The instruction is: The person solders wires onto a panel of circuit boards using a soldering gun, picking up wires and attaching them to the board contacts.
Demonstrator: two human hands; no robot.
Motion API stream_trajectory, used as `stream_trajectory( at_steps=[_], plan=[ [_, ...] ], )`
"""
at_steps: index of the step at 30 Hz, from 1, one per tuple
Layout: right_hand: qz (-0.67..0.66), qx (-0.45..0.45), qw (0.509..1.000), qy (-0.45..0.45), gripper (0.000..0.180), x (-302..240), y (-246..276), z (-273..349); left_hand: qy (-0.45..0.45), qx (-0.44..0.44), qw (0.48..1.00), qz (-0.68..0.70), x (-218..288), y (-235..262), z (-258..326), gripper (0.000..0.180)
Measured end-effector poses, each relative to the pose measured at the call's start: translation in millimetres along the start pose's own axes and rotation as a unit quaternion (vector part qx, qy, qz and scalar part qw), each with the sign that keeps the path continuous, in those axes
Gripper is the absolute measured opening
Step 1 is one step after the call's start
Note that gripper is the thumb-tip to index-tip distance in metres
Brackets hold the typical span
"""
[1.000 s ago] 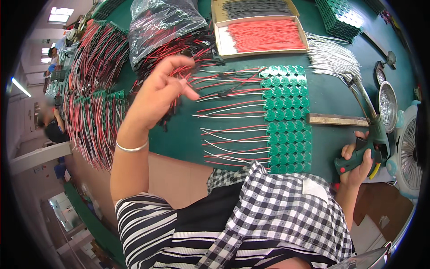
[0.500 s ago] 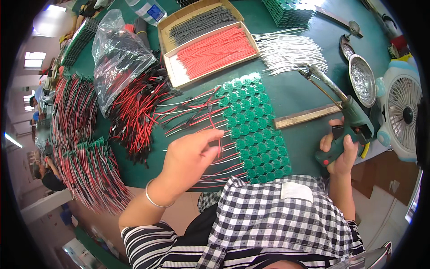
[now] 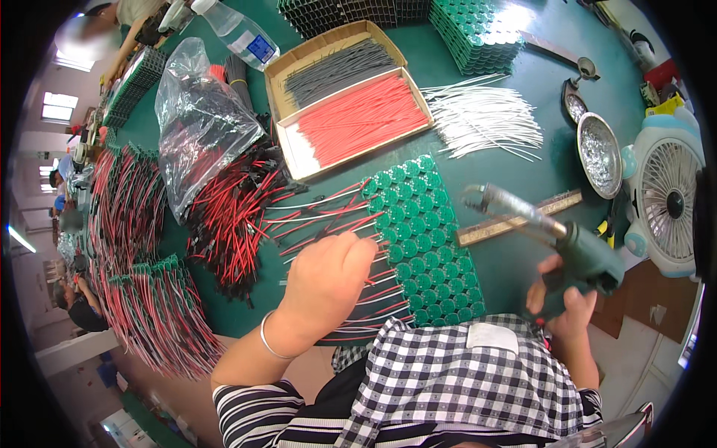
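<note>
Landmark: the green sheet of round circuit boards point(image 3: 422, 239), lying flat on the green tabletop point(image 3: 523, 179) in front of the person
Left hand: the left hand point(image 3: 325, 287) rests palm down at the sheet's near-left edge, fingers point(image 3: 358, 254) curled together and pressed on the red and white lead wires point(image 3: 328, 216) that fan out leftward from the sheet; whether a wire is pinched beneath them cannot be told
Right hand: the right hand point(image 3: 564, 310) hovers off the sheet's near-right corner, fingers wrapped tight round the green grip of a soldering iron point(image 3: 553, 231), its metal barrel pointing up-left over the sheet's right edge
Handling, as judged: the sheet looks thin, light and stiff but easy to snap along its joints; the leads are light and floppy, best held down close to the boards; the iron belongs in the hand by its grip only, the barrel likely hot
Beyond the sheet: a cardboard tray of red and grey wires point(image 3: 351, 112), loose white wires point(image 3: 485, 119)
Left of it: a clear plastic bag point(image 3: 198, 127) over a pile of red-black leads
Right of it: a wooden strip point(image 3: 515, 220), a metal dish point(image 3: 600, 153), a small fan point(image 3: 668, 201)
</note>
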State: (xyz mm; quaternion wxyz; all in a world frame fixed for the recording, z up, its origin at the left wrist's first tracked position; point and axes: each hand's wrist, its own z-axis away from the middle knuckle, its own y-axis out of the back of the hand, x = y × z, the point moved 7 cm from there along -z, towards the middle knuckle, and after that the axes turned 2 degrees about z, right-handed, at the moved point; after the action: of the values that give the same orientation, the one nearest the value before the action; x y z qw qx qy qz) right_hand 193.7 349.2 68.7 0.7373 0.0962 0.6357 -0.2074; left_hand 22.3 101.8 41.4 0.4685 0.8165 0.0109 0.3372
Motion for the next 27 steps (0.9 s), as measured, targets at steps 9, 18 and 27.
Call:
stream_trajectory(
  at_steps=[9, 18, 27],
  plan=[
    [0.454, -0.073, 0.888, 0.022, 0.052, -53, 30, 33, 0.02, 0.017, 0.998, 0.049, -11, 1, -7, 0.021],
    [0.727, 0.045, 0.673, 0.131, 0.051, -182, 33, 42, -0.006, 0.024, 0.999, 0.035, -11, -7, -20, 0.022],
    [0.178, 0.037, 0.981, -0.064, 0.052, -36, -7, 3, 0.007, 0.038, 0.997, 0.064, -15, -10, -17, 0.023]
  ],
)
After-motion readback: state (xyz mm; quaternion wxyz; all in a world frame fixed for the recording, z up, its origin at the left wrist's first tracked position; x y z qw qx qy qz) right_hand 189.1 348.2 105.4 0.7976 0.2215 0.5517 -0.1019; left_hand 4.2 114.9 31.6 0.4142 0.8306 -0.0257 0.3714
